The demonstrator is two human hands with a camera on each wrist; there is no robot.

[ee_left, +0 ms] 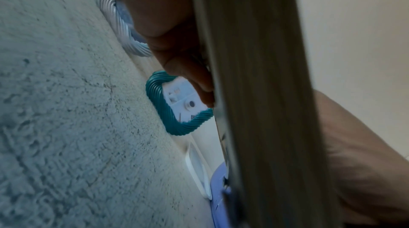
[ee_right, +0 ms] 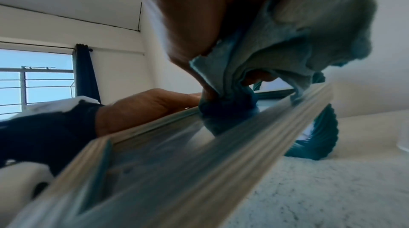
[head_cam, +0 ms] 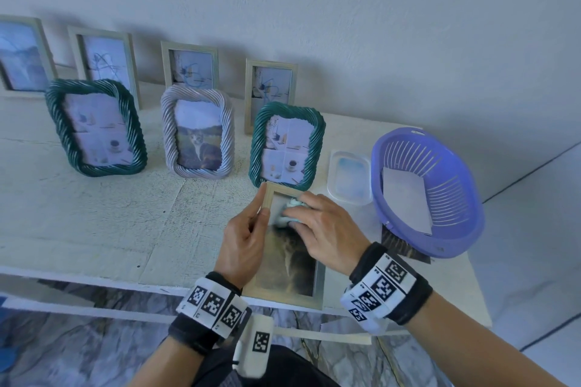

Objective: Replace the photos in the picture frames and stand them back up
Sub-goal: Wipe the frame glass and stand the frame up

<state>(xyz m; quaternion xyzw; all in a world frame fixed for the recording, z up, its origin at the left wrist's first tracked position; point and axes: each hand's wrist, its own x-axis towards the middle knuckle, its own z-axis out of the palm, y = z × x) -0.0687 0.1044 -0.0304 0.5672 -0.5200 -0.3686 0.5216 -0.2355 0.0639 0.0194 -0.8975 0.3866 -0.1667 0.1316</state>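
A purple slotted basket point(head_cam: 452, 166) is seen to the right of the hands, with a pale sheet point(head_cam: 405, 198) lying inside it. A clear lidded container point(head_cam: 349, 177) is placed just beyond them, touching the basket's left side.

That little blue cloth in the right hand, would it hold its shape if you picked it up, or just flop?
Probably flop: the cloth is bunched into soft folds under the right hand. It looks fuzzy and thin, so likely light. Pushed across the wooden frame, it should drag a little more than slide.
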